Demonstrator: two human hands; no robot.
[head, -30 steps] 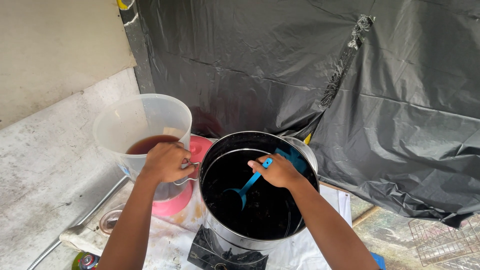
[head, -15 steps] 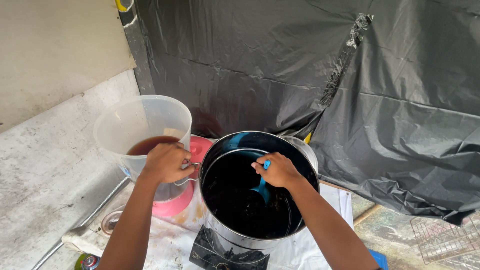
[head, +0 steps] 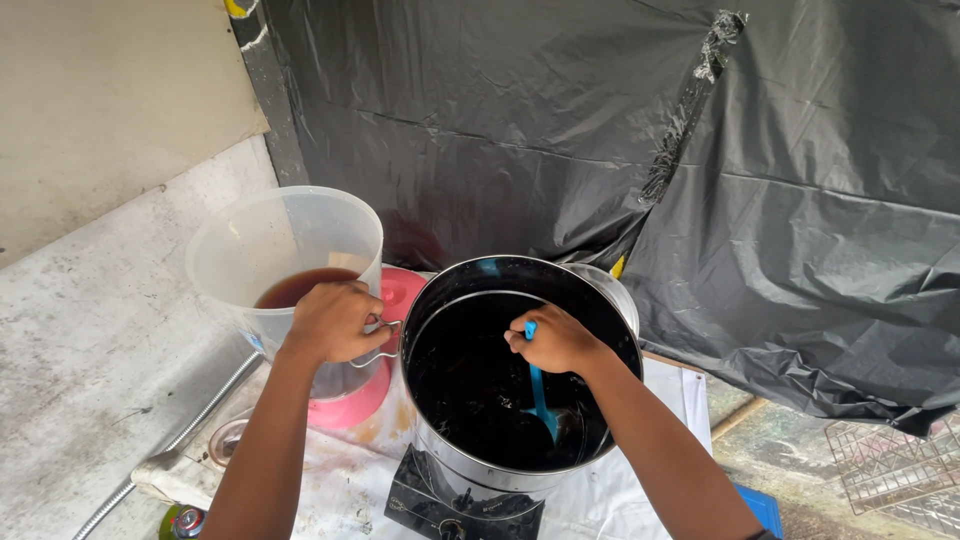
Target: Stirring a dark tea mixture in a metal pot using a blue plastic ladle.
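Note:
A large steel pot (head: 437, 300) full of black liquid sits on a small black stove (head: 455, 503). My right hand (head: 553, 338) reaches over the pot and grips a blue ladle (head: 540, 392) whose bowl dips into the liquid near the right wall. My left hand (head: 333, 320) rests on the rim of a translucent plastic jug (head: 272, 240) holding reddish-brown liquid, close to the pot's wire handle (head: 378, 342). The jug stands just left of the pot.
A pink round lid or base (head: 352, 400) lies under the jug. Black plastic sheeting (head: 780, 220) hangs behind. A stained white cloth (head: 340, 470) covers the surface. A metal hose (head: 175, 445) runs at left, a wire rack (head: 895, 465) at far right.
My right hand has swung the blue ladle from the pot's left-middle towards its right side, stirring the black liquid. My left hand has stayed on the jug.

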